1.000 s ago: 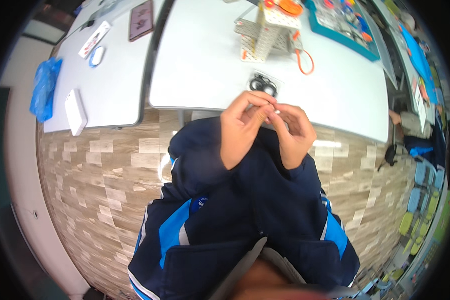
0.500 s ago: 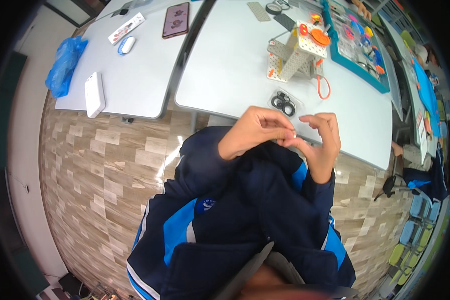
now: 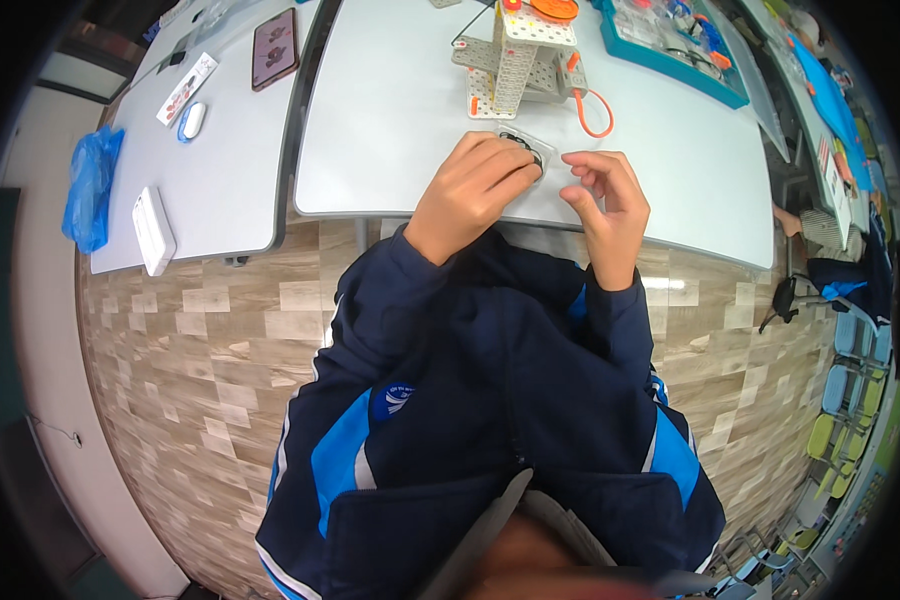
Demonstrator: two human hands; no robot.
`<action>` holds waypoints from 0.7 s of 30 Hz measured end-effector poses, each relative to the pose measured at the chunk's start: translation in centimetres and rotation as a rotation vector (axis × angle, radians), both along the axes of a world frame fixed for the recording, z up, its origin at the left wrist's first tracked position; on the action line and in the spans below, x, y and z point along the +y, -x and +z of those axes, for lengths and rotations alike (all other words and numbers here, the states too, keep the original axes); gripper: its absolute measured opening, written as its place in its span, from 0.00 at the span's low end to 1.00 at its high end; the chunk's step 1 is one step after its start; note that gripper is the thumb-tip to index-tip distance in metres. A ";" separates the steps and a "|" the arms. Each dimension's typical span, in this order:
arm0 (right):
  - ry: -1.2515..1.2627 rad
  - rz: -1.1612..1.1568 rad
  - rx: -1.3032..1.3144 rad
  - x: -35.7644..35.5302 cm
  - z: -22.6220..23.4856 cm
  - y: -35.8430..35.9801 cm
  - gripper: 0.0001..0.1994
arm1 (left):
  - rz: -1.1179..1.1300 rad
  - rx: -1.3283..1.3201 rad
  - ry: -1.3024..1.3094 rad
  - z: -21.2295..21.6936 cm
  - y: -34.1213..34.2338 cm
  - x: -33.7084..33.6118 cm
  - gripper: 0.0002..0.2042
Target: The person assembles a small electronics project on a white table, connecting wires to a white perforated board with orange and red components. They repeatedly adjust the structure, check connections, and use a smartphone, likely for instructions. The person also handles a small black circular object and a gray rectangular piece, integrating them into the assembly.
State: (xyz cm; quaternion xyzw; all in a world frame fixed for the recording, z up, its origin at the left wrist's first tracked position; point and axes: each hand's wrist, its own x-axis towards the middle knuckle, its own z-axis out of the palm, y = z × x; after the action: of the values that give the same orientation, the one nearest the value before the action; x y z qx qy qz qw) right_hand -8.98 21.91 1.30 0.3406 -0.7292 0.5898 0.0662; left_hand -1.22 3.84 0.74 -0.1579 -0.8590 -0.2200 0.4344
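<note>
While the left hand (image 3: 473,188) presses curled fingers onto a clear bag of black rings (image 3: 523,152), just in front of the perforated tower model (image 3: 518,60), its grip stays hidden. Right of the bag, the right hand (image 3: 607,200) hovers, fingertips loosely pinched, holding nothing visible.

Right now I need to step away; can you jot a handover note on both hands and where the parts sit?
Left hand: fingers down on the small clear plastic bag of black rings at the white table's near edge.
Right hand: raised beside the bag, fingertips pinched; whether it holds a piece is too small to tell.
Grey-and-orange perforated block tower stands just behind the bag, orange loop at its right.
Done: tower partly assembled. Left: the black rings lie in the bag.
</note>
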 end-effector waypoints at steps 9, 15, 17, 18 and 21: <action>-0.085 -0.021 -0.042 -0.7 -0.1 0.2 0.21 | 0.136 -0.117 0.062 0.4 0.4 -0.3 0.08; -0.174 0.035 -0.099 -0.4 0.2 0.0 0.22 | 0.167 -0.223 -0.021 1.4 -1.1 -0.6 0.11; -0.184 0.040 -0.078 -0.5 0.2 -0.2 0.23 | 0.161 -0.276 -0.050 1.6 -1.7 -1.0 0.10; -0.194 0.036 -0.062 -0.5 0.2 -0.2 0.23 | 0.147 -0.275 -0.075 1.7 -1.9 -1.4 0.10; -0.219 0.030 -0.032 -0.7 0.3 -0.3 0.24 | 0.107 -0.274 -0.139 1.7 -2.0 -2.1 0.12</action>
State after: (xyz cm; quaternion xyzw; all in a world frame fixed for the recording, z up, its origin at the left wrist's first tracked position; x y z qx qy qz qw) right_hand -8.68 21.22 1.59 0.3473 -0.7849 0.5130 0.0081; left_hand 0.78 1.76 2.44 -0.0500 -0.9001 -0.2747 0.3343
